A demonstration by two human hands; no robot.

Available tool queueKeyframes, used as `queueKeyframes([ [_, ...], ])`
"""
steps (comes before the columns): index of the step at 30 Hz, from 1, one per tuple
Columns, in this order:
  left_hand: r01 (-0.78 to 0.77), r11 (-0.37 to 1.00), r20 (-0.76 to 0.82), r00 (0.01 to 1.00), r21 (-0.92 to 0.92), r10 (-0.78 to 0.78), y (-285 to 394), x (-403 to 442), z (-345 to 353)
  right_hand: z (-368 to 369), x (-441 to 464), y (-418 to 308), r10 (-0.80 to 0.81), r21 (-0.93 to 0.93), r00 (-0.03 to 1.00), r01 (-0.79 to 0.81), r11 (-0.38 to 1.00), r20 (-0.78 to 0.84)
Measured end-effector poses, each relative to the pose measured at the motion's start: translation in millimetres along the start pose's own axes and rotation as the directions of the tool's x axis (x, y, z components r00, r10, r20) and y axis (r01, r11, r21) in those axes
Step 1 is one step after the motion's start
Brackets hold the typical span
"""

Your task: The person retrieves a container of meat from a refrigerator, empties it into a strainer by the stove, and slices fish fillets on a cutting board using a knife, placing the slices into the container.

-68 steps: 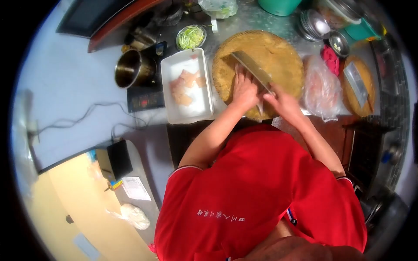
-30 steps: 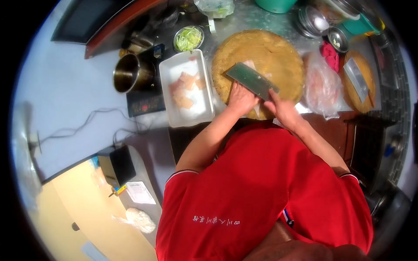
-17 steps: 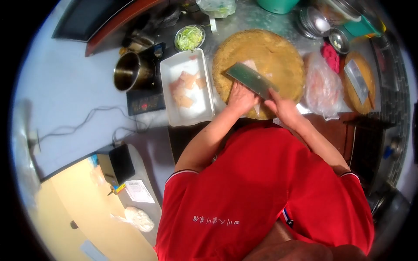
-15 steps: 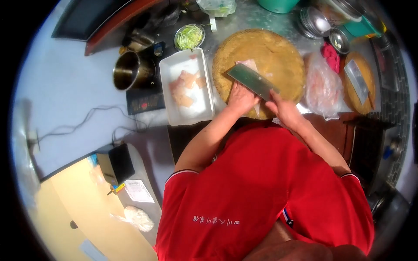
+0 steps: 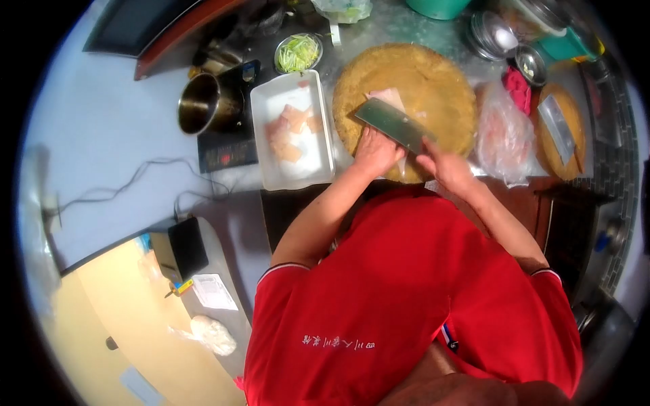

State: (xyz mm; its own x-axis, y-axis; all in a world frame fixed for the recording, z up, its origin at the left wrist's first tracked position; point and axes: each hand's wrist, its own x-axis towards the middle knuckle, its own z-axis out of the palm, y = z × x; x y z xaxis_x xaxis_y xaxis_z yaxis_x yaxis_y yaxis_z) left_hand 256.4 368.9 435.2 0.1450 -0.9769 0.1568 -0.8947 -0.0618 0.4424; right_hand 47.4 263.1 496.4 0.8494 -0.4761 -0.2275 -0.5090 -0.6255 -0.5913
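Observation:
A round wooden chopping board [image 5: 437, 74] carries a pale pink piece of raw meat [image 5: 388, 98]. My right hand [image 5: 443, 166] is closed round the handle of a cleaver [image 5: 391, 124], whose broad blade slants across the meat. Close against the blade's near side, my left hand [image 5: 376, 151] holds the meat down, its fingertips partly hidden by the cleaver. A strip of the meat shows between the two hands. Left of the board, a white plastic tub [image 5: 261, 128] contains several pale meat pieces [image 5: 288, 139].
Behind the tub stands a bowl of shredded greens [image 5: 298, 53]. A steel pot [image 5: 200, 103] is further left. To the right lie a clear plastic bag of pink meat [image 5: 504, 139] and a second cleaver [image 5: 556, 128] on a smaller board [image 5: 550, 159]. Steel bowls [image 5: 489, 37] sit at the back.
The whole view has shifted slightly. A little more of the meat shows beyond the blade. Both hands and the cleaver keep nearly the same place on the board.

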Motion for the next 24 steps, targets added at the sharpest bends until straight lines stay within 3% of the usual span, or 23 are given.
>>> queueKeyframes([
  [7, -0.010, 1.000, -0.091, 0.996, 0.018, 0.012, 4.8, -6.6, -5.9, -3.8, 23.2, -11.5, 0.142, -0.059, 0.981, -0.136, 0.989, 0.129],
  [10, -0.016, 0.999, -0.089, 0.996, 0.031, 0.019, 3.6, -7.4, 1.6, 0.6, 3.2, -2.0, 0.008, -0.066, 1.000, -0.007, 0.998, 0.023],
  [13, 0.030, 0.999, 0.007, 1.000, -0.037, -0.030, 3.5, -8.9, 1.3, 1.2, -7.6, 3.8, -0.024, -0.015, 1.000, 0.024, 1.000, 0.008],
  [16, 0.049, 0.998, 0.000, 0.999, 0.033, -0.049, 1.8, -11.4, 4.7, -2.6, 7.1, -3.4, -0.024, 0.007, 1.000, 0.024, 1.000, 0.010],
  [19, 0.034, 0.996, -0.024, 0.999, 0.079, -0.032, 2.2, -14.5, 1.3, -7.0, 17.7, -9.5, 0.101, -0.022, 0.985, -0.099, 0.995, 0.139],
  [22, 0.008, 1.000, -0.056, 0.998, 0.018, -0.007, 4.8, -15.3, -1.9, -2.5, 6.9, 0.7, -0.064, 0.015, 0.998, 0.065, 0.998, -0.007],
  [24, 0.011, 1.000, -0.065, 0.998, -0.019, -0.012, 4.0, -14.6, 1.9, -5.4, -4.4, 2.1, -0.064, -0.028, 0.998, 0.064, 0.998, 0.020],
])
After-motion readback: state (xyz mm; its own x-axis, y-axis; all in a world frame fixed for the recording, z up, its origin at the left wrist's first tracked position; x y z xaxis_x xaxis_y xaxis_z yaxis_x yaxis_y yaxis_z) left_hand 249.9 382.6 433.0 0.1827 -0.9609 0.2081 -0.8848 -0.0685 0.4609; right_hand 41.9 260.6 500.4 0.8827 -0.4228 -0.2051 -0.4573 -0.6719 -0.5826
